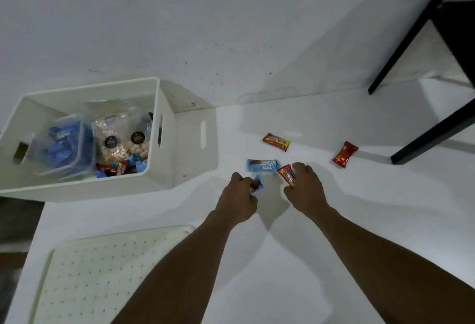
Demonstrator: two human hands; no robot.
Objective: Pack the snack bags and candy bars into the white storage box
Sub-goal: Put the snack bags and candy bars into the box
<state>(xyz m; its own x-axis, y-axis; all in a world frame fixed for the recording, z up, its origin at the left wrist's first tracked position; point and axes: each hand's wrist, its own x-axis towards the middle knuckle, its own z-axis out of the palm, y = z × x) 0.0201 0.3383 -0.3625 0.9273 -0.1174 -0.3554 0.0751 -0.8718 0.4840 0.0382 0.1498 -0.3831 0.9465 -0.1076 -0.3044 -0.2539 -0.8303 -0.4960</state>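
The left hand [237, 196] has its fingers curled round a small blue-wrapped bar [257, 185]; only one end of it shows past the knuckles. The right hand [307, 188] pinches a red candy bar [287, 175] between thumb and fingers, and the bar is tilted. Both hands are close together over the white counter [347, 220], to the right of the white storage box [168, 123].

Just beyond the hands a blue candy bar [262, 165] lies flat on the counter. Its right end comes up to the held red candy bar, though I cannot tell whether they touch. Farther back lies a second red bar [276, 142]. Well off to the right is a third red bar [345, 154], near a black furniture leg [434, 133].

The box stands open at the left side of the counter. Inside, a clear tub [64, 143] of blue packets sits on the left. Beside it stand a clear snack bag [113, 141] and a second snack bag [140, 141], each with a round black label. Loose bars [115, 168] in red and blue wrappers lie against the near wall. A white dotted lid [102, 272] lies flat in front of the box, partly hidden by the left forearm
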